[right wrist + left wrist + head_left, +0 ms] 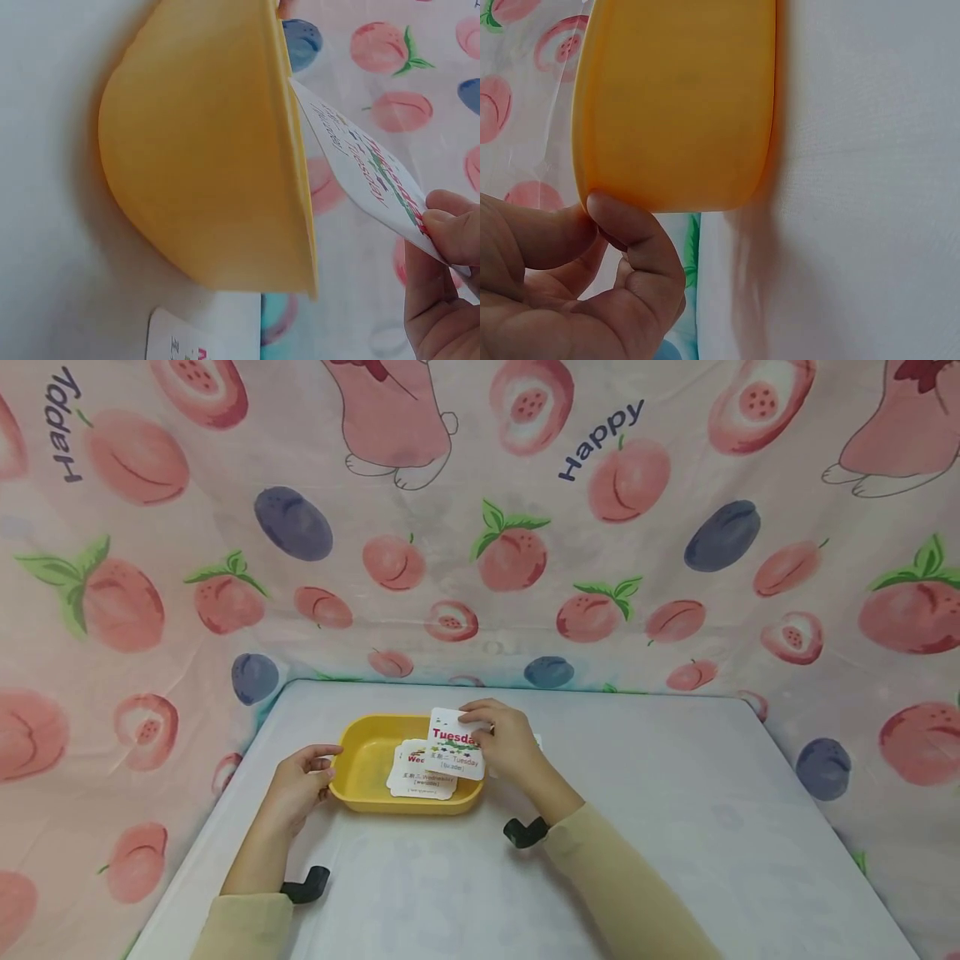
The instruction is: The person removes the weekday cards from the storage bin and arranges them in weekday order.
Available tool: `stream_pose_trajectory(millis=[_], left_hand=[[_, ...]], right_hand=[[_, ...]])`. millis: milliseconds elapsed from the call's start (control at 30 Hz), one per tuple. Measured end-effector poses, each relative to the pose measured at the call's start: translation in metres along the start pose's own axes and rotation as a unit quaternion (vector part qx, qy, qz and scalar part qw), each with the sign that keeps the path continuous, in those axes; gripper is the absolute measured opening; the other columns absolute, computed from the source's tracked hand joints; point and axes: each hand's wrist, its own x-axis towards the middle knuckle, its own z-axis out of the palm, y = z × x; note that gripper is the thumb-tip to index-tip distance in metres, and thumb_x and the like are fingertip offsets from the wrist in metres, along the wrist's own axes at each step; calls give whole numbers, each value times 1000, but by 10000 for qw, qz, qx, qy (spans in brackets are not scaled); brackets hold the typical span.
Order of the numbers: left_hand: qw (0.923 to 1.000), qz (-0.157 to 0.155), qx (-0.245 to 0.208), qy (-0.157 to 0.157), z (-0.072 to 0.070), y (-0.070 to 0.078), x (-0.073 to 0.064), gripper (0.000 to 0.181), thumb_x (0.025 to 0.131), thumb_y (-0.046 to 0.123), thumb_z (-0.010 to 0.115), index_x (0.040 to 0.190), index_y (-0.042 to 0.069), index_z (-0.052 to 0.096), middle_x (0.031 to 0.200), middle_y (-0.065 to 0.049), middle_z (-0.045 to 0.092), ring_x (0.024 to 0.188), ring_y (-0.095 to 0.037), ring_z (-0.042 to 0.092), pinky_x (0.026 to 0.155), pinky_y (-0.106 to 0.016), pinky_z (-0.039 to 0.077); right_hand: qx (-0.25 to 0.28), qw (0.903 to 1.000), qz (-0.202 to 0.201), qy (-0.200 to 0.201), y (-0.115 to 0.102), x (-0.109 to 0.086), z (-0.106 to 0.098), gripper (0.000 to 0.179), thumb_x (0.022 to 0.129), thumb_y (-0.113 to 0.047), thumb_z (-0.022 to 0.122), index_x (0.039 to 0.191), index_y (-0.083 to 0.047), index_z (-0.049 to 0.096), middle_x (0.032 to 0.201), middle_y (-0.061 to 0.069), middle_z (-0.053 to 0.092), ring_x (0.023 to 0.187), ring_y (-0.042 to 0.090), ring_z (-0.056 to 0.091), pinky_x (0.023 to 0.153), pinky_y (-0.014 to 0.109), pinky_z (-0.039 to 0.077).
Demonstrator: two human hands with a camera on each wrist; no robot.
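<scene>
A yellow plastic tray stands on the white table, with several word cards inside; the top one, a Wednesday card, is partly covered. My left hand pinches the tray's left end by the rim; the left wrist view shows the thumb and curled fingers at that corner. Between thumb and fingers, my right hand holds a Tuesday card tilted above the tray's right end. In the right wrist view this Tuesday card slants past the tray's rim.
Another card lies on the table just beyond the tray's right end, mostly hidden by my right hand in the head view. The white tabletop extends to the right and front. A fruit-patterned cloth hangs behind the table.
</scene>
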Motion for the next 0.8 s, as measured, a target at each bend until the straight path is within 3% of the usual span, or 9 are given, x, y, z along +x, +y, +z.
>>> stream_pose_trajectory(millis=[333, 800], left_hand=[[10000, -2, -8, -5, -1, -1, 1, 44, 107, -3, 53, 151, 2, 55, 117, -15, 50, 92, -21, 54, 74, -26, 58], [10000, 3, 12, -17, 0, 0, -1, 44, 107, -2, 53, 151, 3, 55, 115, -12, 50, 92, -21, 55, 74, -25, 58]], right_hand=[[89, 9998, -57, 151, 12, -9, -25, 30, 98, 4, 70, 121, -12, 82, 140, -7, 70, 135, 22, 63, 101, 41, 60], [-145, 9998, 104, 103, 35, -20, -59, 29, 98, 0, 70, 122, -13, 81, 143, -4, 69, 138, 26, 62, 105, 46, 59]])
